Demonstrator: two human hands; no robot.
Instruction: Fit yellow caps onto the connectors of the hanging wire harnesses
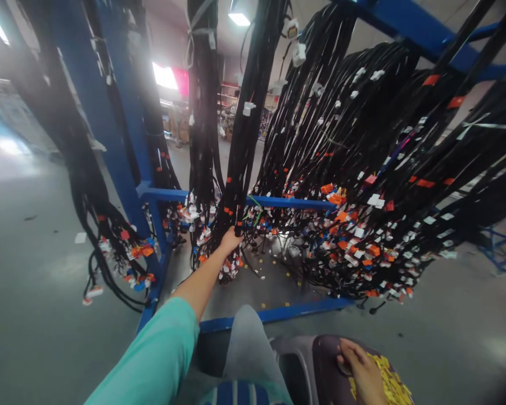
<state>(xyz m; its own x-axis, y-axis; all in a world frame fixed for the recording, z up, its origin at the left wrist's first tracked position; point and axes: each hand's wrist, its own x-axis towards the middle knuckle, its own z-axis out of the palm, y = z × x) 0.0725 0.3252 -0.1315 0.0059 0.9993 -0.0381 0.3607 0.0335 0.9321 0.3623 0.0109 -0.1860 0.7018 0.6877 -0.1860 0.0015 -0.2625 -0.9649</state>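
Observation:
My left hand (231, 241) is stretched forward, its fingers closed around the lower part of a hanging black cable bundle (245, 140) with white and orange connectors at its end. At the lower right, my right hand (362, 368) is beside a pile of small yellow pieces (391, 385) on a dark seat or stool (326, 371). Its fingers are bent together over something round and dark that I cannot make out.
A blue metal rack (278, 315) surrounds a grey base plate with scattered yellow bits. More cable bundles (346, 112) hang at the right, others (80, 169) at the left. A blue crossbar (290, 202) runs behind my left hand.

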